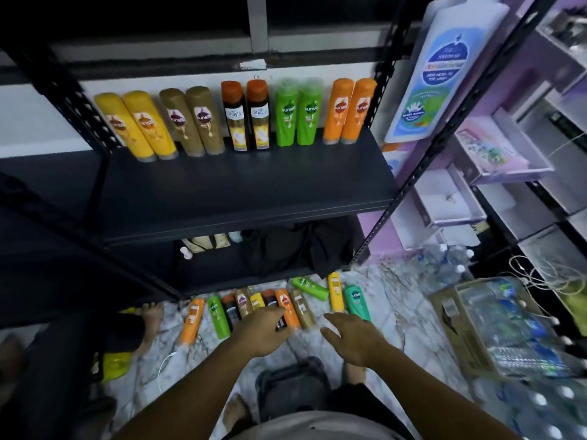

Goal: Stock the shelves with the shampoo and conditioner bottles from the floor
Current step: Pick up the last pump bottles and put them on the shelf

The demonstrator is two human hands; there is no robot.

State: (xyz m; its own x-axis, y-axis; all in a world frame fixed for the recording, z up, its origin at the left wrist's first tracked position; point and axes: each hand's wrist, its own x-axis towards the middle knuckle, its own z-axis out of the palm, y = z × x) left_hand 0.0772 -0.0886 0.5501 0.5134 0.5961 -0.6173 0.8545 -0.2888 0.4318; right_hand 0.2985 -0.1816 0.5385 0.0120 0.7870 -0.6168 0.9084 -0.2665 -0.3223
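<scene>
Grip came from our left hand [263,331], curled round a dark bottle [280,323] in the row of bottles [219,315] lying on the pale marbled floor [397,312]. Our right hand [349,338] hung slack, fingers spread and holding nothing, just beside a brown bottle [303,309]. Further out, ten bottles [286,112] stood upright in colour pairs along the back edge of the shelf [238,185].

Shelf [241,192] front lies bare; bottles [235,119] line its back.
</scene>
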